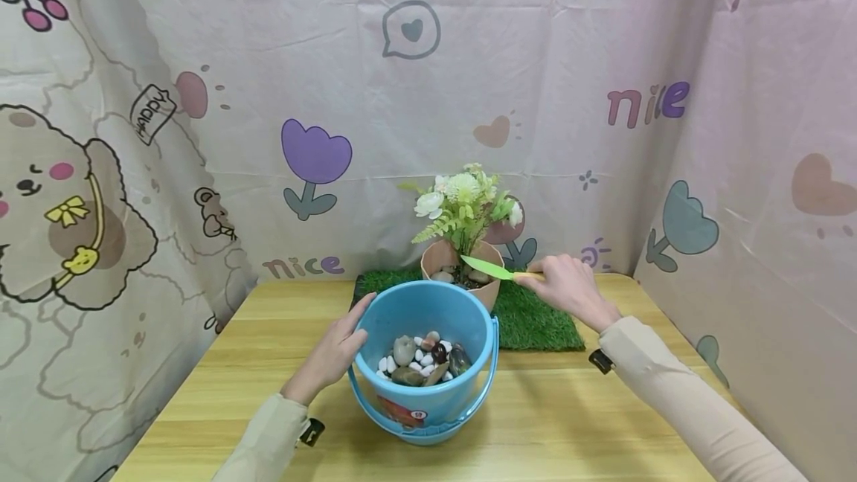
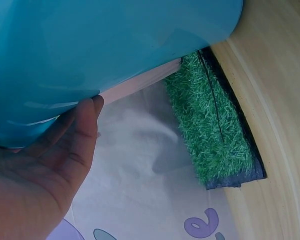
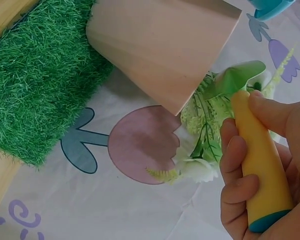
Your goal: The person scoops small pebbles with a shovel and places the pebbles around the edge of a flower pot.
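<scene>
- The left hand [image 1: 332, 352] grips the blue bucket [image 1: 450, 402] at its rim, thumb over the edge and fingers against the outer wall.
- The right hand [image 1: 565, 285] is wrapped round the yellow handle [image 3: 264, 160] of a small trowel [image 1: 494, 271], whose pale green blade points away from that hand, toward the left.
- The blade reaches over the mouth of a peach-coloured flowerpot [image 1: 493, 294], beyond the bucket and to the left of the right hand; whether the blade touches anything there, I cannot tell.
- White and pale green flowers [image 1: 463, 195] rise from the pot, beyond both hands, with stones round the stems.
- Between the hands, the bucket stands upright on the worktop [image 1: 562, 415], holding small white pebbles [image 1: 426, 360] and larger grey, brown and dark stones [image 1: 404, 350].
- The bucket's carrying handle [image 1: 491, 367] hangs down its near side, between the two forearms, near a red label [image 1: 400, 411].
- A mat of artificial grass [image 1: 538, 322] lies under the pot and extends below the right hand.
- Beyond both hands hangs a printed cloth [image 1: 402, 103].
</scene>
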The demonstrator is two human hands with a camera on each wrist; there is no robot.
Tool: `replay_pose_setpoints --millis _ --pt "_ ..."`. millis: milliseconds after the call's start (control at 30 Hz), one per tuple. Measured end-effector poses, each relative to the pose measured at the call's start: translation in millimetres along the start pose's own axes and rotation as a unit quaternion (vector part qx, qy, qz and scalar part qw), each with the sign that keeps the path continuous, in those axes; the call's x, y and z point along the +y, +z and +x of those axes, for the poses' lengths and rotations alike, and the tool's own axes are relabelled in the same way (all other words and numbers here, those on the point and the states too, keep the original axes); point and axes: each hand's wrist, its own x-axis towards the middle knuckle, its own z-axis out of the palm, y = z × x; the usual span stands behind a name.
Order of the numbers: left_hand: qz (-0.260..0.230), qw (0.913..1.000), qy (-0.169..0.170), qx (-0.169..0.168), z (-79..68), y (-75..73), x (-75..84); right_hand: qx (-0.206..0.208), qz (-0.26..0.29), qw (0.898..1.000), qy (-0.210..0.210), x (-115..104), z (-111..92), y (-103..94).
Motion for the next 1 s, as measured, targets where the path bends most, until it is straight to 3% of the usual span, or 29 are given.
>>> replay_pose_setpoints --millis 533,1000 --pt "0.002 1.0 0.004 0.0 -0.6 0.7 -0.1 -0.014 0.01 1.0 -0.01 -5.2 -5.4 4.5" --pt "0.003 1.0 0.001 -0.001 0.1 0.9 -2.1 0.002 0.027 0.999 -0.044 -30.5 -13.3 2.8"
